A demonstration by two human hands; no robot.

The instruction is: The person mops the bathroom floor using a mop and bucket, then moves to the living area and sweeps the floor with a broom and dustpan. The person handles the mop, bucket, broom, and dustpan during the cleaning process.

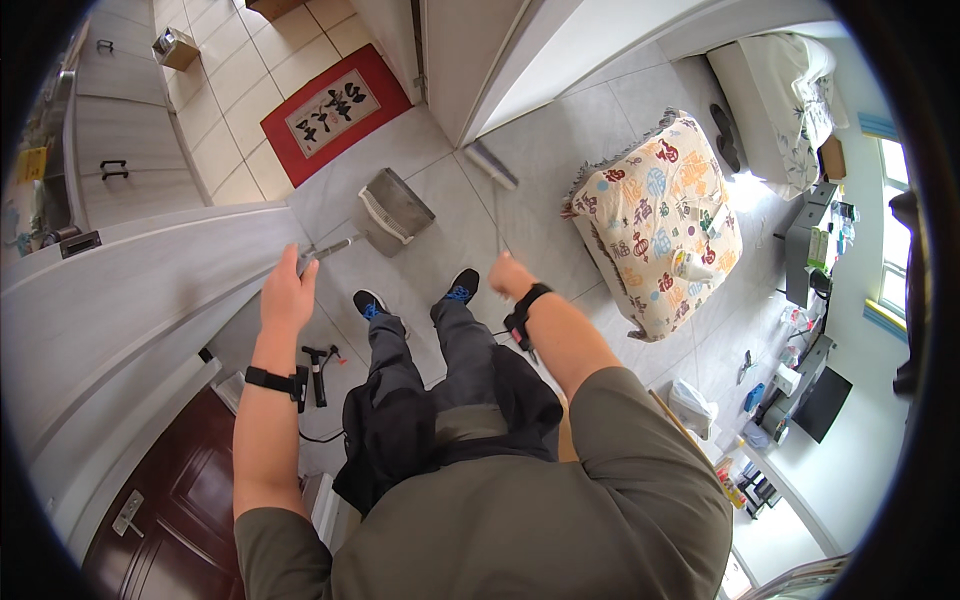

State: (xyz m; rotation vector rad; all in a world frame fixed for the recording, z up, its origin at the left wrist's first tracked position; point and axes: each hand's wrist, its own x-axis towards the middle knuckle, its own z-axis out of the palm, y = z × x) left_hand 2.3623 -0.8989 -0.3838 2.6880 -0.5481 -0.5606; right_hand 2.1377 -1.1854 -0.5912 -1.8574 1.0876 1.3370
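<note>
My left hand (291,289) is closed around the upper end of the handle of a long-handled grey dustpan (390,211), whose pan rests on the tiled floor ahead of my feet. To the right, my right hand (511,276) is curled around the thin handle of a broom. That handle runs away from me to the broom head (491,165), which lies on the floor near a white door corner. The inside of my right grip is hidden and slightly blurred.
A table under a patterned cloth (652,225) stands at the right. A red doormat (337,112) lies by the tiled doorway. Near my left forearm, a black pump-like tool (319,375) is on the floor. A white bin with a bag (691,405) stands at lower right.
</note>
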